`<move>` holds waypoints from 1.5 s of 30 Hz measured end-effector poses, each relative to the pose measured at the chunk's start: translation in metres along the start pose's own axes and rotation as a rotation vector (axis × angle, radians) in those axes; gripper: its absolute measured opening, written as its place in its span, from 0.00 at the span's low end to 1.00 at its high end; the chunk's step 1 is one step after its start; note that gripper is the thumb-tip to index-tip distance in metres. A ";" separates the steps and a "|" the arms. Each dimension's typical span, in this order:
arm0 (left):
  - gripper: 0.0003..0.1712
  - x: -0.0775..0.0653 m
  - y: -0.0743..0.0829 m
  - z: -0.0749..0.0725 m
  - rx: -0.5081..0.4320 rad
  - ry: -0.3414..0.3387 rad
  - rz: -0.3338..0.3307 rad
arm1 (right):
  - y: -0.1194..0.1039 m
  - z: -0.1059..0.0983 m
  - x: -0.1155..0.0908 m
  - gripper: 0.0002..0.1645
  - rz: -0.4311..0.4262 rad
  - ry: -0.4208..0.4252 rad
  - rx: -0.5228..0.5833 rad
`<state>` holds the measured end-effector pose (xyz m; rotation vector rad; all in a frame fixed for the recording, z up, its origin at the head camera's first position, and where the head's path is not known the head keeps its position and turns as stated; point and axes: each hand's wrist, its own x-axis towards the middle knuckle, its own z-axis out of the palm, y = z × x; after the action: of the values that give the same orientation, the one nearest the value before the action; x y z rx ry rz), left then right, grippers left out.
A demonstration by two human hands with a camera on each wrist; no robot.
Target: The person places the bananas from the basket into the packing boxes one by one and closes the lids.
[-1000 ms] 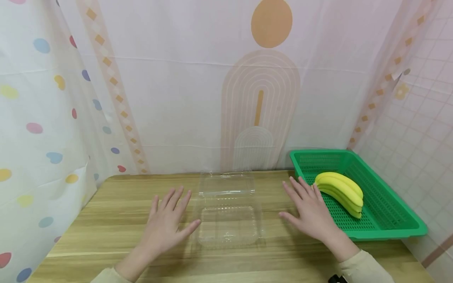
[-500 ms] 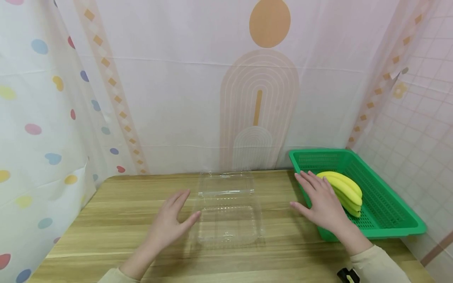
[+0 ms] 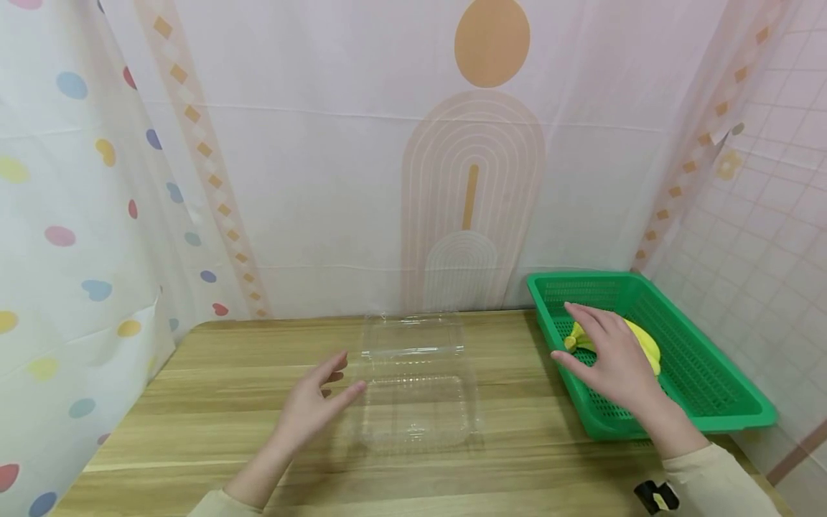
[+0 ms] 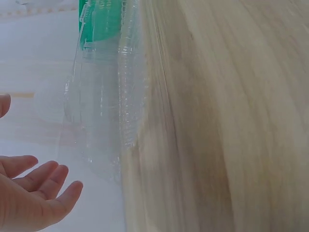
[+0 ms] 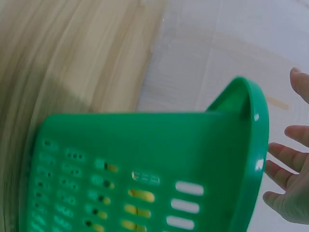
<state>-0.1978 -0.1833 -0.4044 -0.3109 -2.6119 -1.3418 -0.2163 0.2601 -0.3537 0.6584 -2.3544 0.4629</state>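
Observation:
In the head view a bunch of yellow bananas (image 3: 646, 346) lies inside a green plastic basket (image 3: 723, 380) on the right. Over the basket's near left part hovers my right hand (image 3: 614, 362), fingers loosely bent and thumb apart, hiding much of the bunch. The right wrist view shows that hand (image 5: 292, 183) beyond the basket rim, with nothing in its grasp. A clear plastic clamshell container (image 3: 416, 413) stands at the middle of the table, its lid (image 3: 413, 334) raised at the back. My left hand (image 3: 313, 398) is held just left of the container, relaxed and holding nothing.
The wooden table (image 3: 213, 402) runs back to a patterned curtain (image 3: 323, 179). Another curtain with coloured dots (image 3: 71, 237) hangs at the left, and a grid-patterned one (image 3: 769, 237) borders the basket's right side.
My right hand has moved rightward from the basket's left edge to over the bananas. My left hand has turned slightly, its fingers drawing closer together. Container and basket stay put.

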 end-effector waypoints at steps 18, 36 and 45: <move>0.37 0.007 -0.019 0.003 -0.389 -0.028 -0.246 | 0.023 -0.034 0.010 0.44 0.117 -0.079 0.030; 0.31 0.013 -0.029 0.013 -0.477 -0.010 -0.350 | 0.050 -0.043 0.028 0.45 0.174 -0.136 -0.002; 0.30 0.015 -0.031 0.014 -0.469 -0.014 -0.381 | 0.060 -0.045 0.040 0.43 0.190 -0.149 -0.074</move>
<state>-0.2216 -0.1883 -0.4329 0.1290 -2.4163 -2.0825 -0.2547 0.3168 -0.3034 0.4505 -2.5754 0.4198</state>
